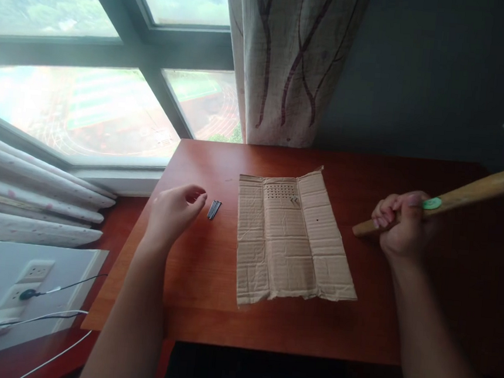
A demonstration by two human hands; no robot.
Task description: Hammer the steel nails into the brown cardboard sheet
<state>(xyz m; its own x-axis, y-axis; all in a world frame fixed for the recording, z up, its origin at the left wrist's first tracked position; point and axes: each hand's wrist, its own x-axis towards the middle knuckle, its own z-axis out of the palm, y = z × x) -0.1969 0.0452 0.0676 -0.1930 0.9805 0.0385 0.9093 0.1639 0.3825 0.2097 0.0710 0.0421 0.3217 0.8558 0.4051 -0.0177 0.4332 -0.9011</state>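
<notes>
My right hand (403,223) is wrapped round the wooden handle of a hammer (481,187), close to its butt end. Its grey metal head rises at the right edge, partly cut off by the frame. A green sticker marks the handle beside my thumb. On the left, my left hand (177,209) hovers or rests over the table with fingers loosely curled and a gap between thumb and fingers. Nothing shows in it. Just right of its fingertips lies a small row of dark nails (214,210). Between my hands lies a creased cardboard sheet (289,245) with rows of small holes near its far edge.
Everything lies on a reddish-brown wooden table (196,319). Windows (108,117) and a patterned curtain (289,69) stand behind it. At lower left are a wall socket (27,287) with plugged-in cables and another curtain (35,193). A dark wall (420,80) is at the back right.
</notes>
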